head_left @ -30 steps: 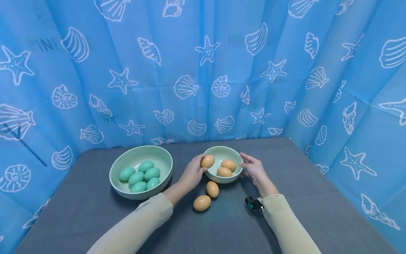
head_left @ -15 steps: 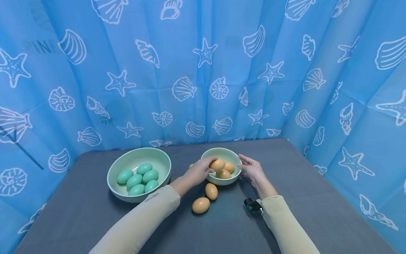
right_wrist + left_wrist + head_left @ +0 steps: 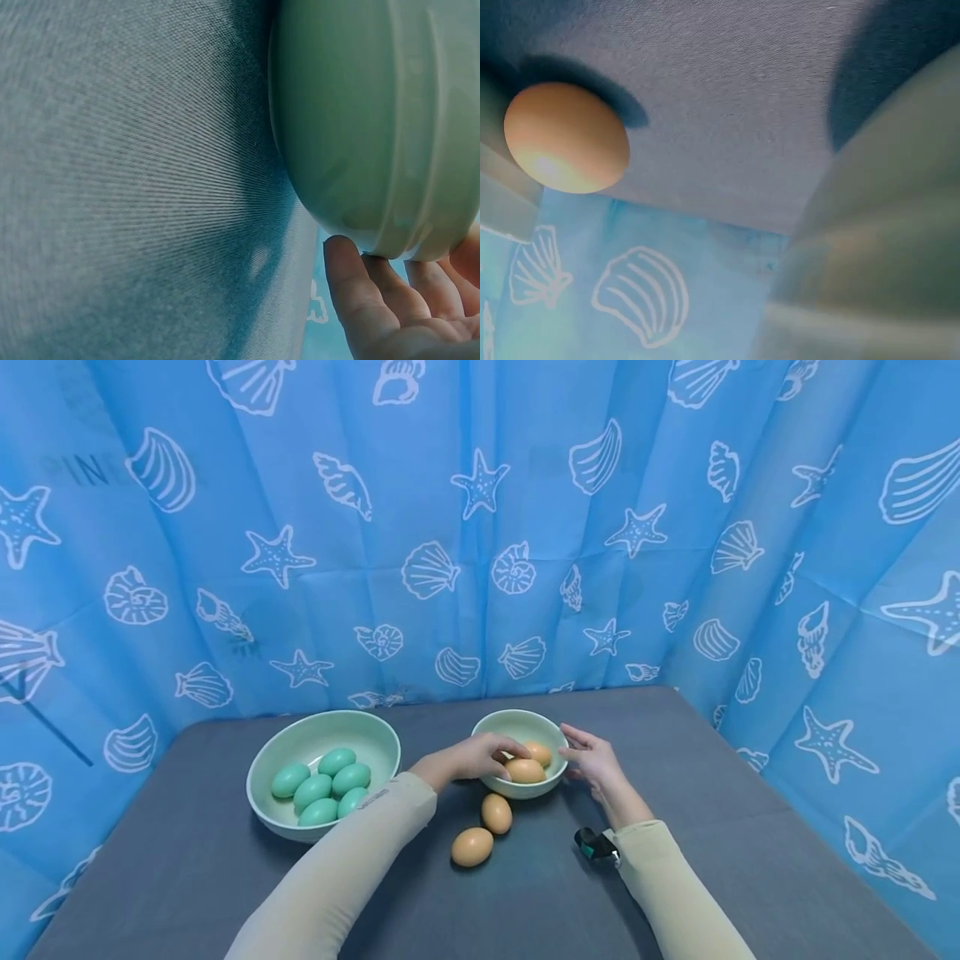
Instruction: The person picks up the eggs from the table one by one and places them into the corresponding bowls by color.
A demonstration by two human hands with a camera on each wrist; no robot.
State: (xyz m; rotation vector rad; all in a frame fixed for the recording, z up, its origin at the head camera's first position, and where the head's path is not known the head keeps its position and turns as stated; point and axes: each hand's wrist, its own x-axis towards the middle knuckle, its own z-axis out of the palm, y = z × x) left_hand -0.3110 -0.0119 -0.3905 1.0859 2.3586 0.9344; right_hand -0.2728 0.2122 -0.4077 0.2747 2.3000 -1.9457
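Observation:
My left hand (image 3: pixel 483 756) reaches over the near-left rim of the small pale green bowl (image 3: pixel 491 725), its fingers curled down round a brown egg mostly hidden beneath them. Two brown eggs show beside those fingers, one in front (image 3: pixel 528 771) and one behind (image 3: pixel 538 753). At the bowl's right side my right hand (image 3: pixel 596 764) holds the rim; in the right wrist view its fingertips touch the outer wall (image 3: pixel 337 127). Two more brown eggs lie on the table, a nearer egg (image 3: pixel 472 847) and a farther egg (image 3: pixel 497 814). The left wrist view shows another brown egg (image 3: pixel 566 137) beside the bowl.
A larger pale green bowl (image 3: pixel 262 760) with several green eggs (image 3: pixel 312 791) stands left of my left forearm. A black strap (image 3: pixel 595 843) hangs at my right cuff. Behind the grey table (image 3: pixel 600 902) hangs a blue shell-patterned curtain (image 3: pixel 480 568).
My left hand has carried a brown egg rightward over the small bowl's rim and lowered it inside. My right hand stays at the bowl. The head view has shifted slightly.

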